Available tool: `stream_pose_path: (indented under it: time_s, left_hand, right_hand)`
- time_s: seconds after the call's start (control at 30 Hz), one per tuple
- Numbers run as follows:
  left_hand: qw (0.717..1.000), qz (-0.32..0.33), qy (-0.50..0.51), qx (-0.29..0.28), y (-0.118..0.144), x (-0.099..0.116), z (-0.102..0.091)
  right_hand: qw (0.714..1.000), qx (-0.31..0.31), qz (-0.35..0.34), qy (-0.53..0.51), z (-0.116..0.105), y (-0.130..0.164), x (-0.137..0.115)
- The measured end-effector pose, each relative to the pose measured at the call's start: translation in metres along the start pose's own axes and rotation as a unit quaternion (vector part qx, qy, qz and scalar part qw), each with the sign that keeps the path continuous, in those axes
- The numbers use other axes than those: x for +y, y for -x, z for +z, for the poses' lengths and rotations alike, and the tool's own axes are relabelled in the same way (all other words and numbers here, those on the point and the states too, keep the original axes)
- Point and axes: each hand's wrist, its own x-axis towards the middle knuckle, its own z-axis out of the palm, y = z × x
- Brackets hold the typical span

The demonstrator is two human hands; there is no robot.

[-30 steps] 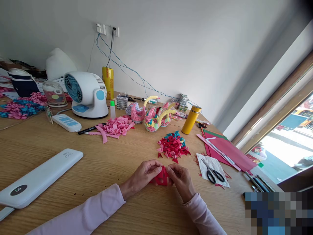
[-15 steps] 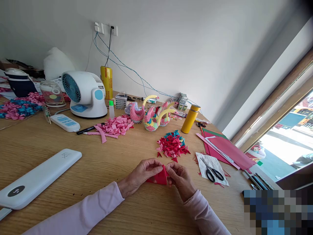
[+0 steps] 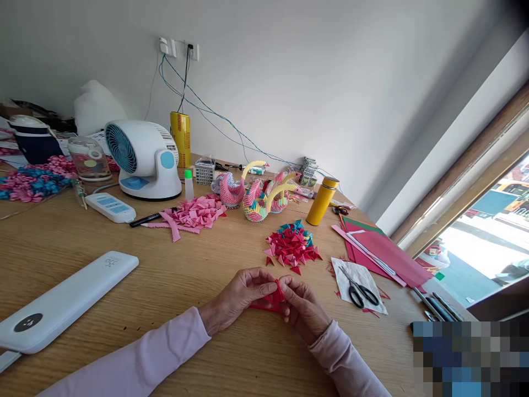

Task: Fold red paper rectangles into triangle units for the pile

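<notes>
While left hand (image 3: 243, 290) and right hand (image 3: 303, 300) pinch it, red paper (image 3: 276, 301) shows a narrow fold on top.

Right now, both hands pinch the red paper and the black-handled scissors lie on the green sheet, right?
No: the black-handled scissors lie on the white sheet, not the green one, as the head view shows. The left hand and right hand do pinch the red paper.
</notes>
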Motion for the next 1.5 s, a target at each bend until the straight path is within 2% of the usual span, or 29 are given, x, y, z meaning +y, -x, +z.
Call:
stream_pose_path:
  time_s: [0.13, 0.3, 0.47, 0.63, 0.83, 1.0, 1.13, 1.27, 1.5]
  left_hand:
    - [1.0, 0.017, 0.001, -0.003, 0.001, 0.0, 0.002]
    - [1.0, 0.021, -0.006, -0.003, 0.001, -0.001, 0.003]
    - [0.999, 0.021, 0.011, 0.042, 0.0, -0.003, 0.003]
    - [0.995, 0.049, 0.007, 0.085, -0.002, -0.004, 0.005]
    - [0.987, 0.087, -0.039, 0.128, -0.002, -0.004, 0.008]
    - [0.979, 0.124, -0.11, 0.117, -0.001, -0.003, 0.005]
    - [0.979, 0.114, -0.147, 0.089, -0.001, -0.005, 0.002]
    - [0.988, 0.089, -0.113, 0.054, -0.001, -0.007, 0.002]
    - [0.993, 0.072, -0.076, 0.056, 0.0, -0.005, 0.006]
  right_hand:
    - [0.999, -0.015, 0.012, -0.034, 0.005, 0.001, 0.002]
    - [0.999, -0.022, -0.008, -0.032, 0.01, 0.001, 0.004]
    - [0.998, -0.009, -0.05, 0.039, 0.009, 0.001, 0.005]
    - [0.99, 0.019, -0.092, 0.102, 0.015, 0.004, 0.003]
    - [0.972, 0.068, -0.144, 0.174, 0.018, 0.001, 0.007]
    - [0.96, 0.121, -0.166, 0.19, 0.011, 0.0, 0.008]
    - [0.956, 0.135, -0.181, 0.189, 0.008, 0.0, 0.003]
    - [0.962, 0.132, -0.162, 0.177, 0.005, -0.002, 0.002]
    - [0.951, 0.136, -0.172, 0.217, 0.005, -0.001, 0.005]
